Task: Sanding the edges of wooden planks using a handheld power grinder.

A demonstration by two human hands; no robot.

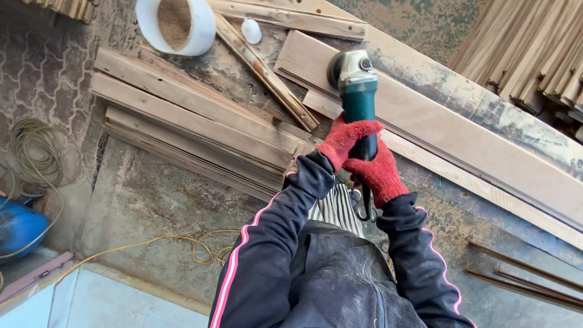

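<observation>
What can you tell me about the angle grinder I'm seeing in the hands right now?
The angle grinder has a dark green body, a pale grey metal gear head and a round disc guard at its far end. Its head rests on a long pale wooden board lying on the dusty workbench. The left hand and right hand, both in red knitted gloves, grip the body one behind the other. A dark cord hangs from its rear end. Whether the disc is spinning cannot be told.

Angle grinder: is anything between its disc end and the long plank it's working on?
Nothing visible. Both red-gloved hands, left hand and right hand, grip the green angle grinder, whose head sits directly on the long plank. The narrow loose slat lies off to one side.
</observation>
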